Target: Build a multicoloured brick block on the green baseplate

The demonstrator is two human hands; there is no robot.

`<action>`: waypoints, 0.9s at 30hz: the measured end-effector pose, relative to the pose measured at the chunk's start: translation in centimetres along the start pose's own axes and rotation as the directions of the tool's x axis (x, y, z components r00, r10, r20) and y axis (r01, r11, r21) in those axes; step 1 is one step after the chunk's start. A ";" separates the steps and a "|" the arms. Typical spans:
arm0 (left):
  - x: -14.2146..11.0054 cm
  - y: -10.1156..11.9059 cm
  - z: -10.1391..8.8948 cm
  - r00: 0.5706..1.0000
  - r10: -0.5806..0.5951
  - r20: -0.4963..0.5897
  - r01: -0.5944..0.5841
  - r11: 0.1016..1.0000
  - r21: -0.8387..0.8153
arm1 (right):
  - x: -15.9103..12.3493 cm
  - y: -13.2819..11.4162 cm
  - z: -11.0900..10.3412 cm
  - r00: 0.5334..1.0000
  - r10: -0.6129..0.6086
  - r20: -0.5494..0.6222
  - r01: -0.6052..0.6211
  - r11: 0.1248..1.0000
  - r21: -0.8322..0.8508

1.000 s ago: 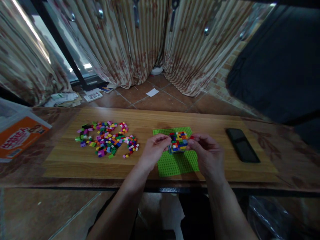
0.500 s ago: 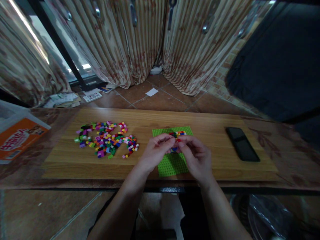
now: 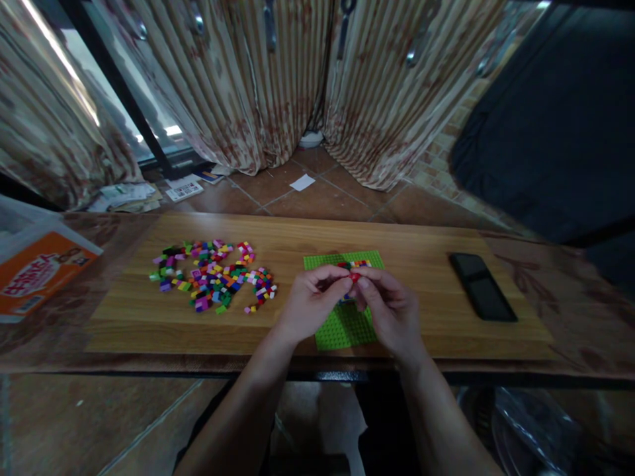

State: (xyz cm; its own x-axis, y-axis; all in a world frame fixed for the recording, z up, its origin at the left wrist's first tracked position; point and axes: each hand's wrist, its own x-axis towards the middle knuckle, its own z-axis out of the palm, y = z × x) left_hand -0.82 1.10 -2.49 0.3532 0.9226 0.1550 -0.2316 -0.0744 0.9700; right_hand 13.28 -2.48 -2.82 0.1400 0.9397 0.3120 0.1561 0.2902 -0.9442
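Observation:
A green studded baseplate (image 3: pixel 342 327) lies on the wooden board (image 3: pixel 297 244). A block of multicoloured small bricks (image 3: pixel 358 264) sits on its far part, mostly hidden behind my fingers. My left hand (image 3: pixel 310 304) and my right hand (image 3: pixel 389 311) meet over the block with fingertips pinched together. A small red brick (image 3: pixel 354 277) shows between the fingertips of my right hand. What my left fingers pinch is hidden. A pile of loose coloured bricks (image 3: pixel 213 277) lies to the left of my hands.
A black phone (image 3: pixel 482 286) lies on the board's right side. An orange and white box (image 3: pixel 34 271) sits at the far left. Beyond the table are a tiled floor with papers (image 3: pixel 183 188) and striped curtains (image 3: pixel 278 79).
My right hand moved left from the block's right edge to meet my left hand over the block, now covering most of it. A red brick stays pinched at its fingertips.

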 end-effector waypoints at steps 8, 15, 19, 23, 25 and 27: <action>-0.6 0.2 -0.9 0.989 0.117 0.089 -0.145 0.877 0.457 | 0.5 0.7 -2.4 0.961 -0.236 0.147 0.272 0.905 -0.328; -0.7 -0.1 -1.2 0.997 -0.015 0.072 -0.022 0.877 0.480 | 0.5 1.1 -3.8 0.927 -0.224 0.302 0.339 0.845 -0.414; -0.4 -0.5 -1.5 0.990 -0.131 0.050 0.097 0.897 0.431 | 0.5 1.5 -3.8 0.927 -0.203 0.317 0.339 0.815 -0.470; -0.3 -0.7 -1.5 0.971 -0.234 0.040 0.193 0.878 0.439 | 0.5 1.9 -3.5 0.946 -0.199 0.254 0.303 0.823 -0.480; -0.3 -0.8 -1.4 0.966 -0.257 0.042 0.217 0.885 0.411 | 0.6 1.9 -3.3 0.953 -0.192 0.233 0.284 0.831 -0.478; -0.3 -0.9 -1.3 0.962 -0.268 0.042 0.232 0.892 0.388 | 0.6 1.8 -3.2 0.958 -0.184 0.219 0.269 0.840 -0.472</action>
State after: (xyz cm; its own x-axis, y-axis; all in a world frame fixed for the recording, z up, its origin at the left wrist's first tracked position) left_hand -1.90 1.38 -3.68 0.4397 0.8922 -0.1030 0.2273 0.0004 0.9738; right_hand 16.78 -2.01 -4.02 -0.1086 0.8866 0.4495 0.6299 0.4112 -0.6589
